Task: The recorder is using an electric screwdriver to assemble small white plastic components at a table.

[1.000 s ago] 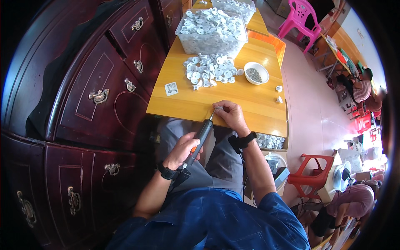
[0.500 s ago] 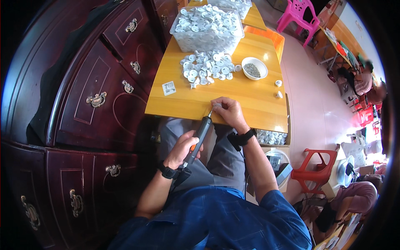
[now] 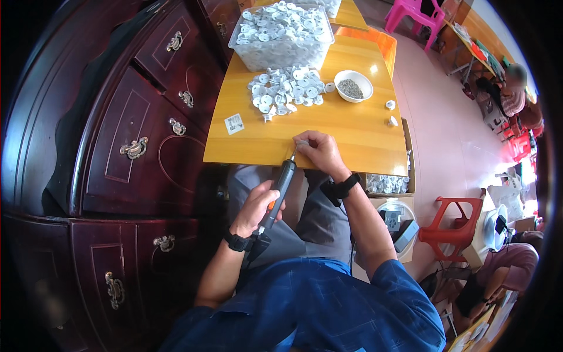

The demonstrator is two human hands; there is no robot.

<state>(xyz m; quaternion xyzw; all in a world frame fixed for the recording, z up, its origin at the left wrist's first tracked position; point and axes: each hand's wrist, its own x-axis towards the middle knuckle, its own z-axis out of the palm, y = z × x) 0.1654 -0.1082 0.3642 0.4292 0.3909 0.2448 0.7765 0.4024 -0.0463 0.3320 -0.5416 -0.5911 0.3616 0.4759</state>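
While the left hand [image 3: 256, 209] has its grip curled around a dark screwdriver [image 3: 281, 186], the right hand [image 3: 325, 155] has its grip closed to a pinch on a small white piece [image 3: 302, 144] at the screwdriver's tip, by the tabletop's [image 3: 365, 141] near edge. Toward the far edge, a loose pile [image 3: 285, 92] lies between a plastic tub [image 3: 282, 57] and that pinch.

Worn on the head, left of a fisheye pair; pitched steeply down over the blue shirt [image 3: 328, 308] toward left hand [image 3: 255, 209] and right hand [image 3: 324, 154] at close range; reaching from dark drawer cabinet [image 3: 143, 120] at left to pink floor [image 3: 434, 132] at right.
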